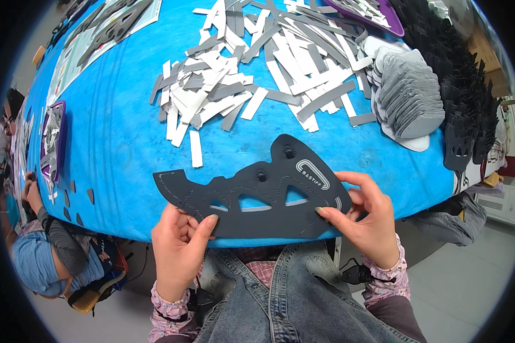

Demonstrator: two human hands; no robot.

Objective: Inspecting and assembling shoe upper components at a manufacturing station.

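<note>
As fingers point(360, 180) hold panel point(257, 223), strips point(321, 82) beyond, grey stack point(412, 94) right.

A panel point(257, 222) is spanning between the left grip point(180, 243) and right grip point(369, 223) over the near edge of the tabletop point(114, 166). Strips point(217, 91) are lying beyond it, stacked pads point(409, 91) are sitting rightward, and a tray point(62, 137) is resting leftward.

Open blue tabletop point(117, 148) mid-left, dark panel point(257, 223) blocking near edge, strip pile point(209, 97) beyond
</note>
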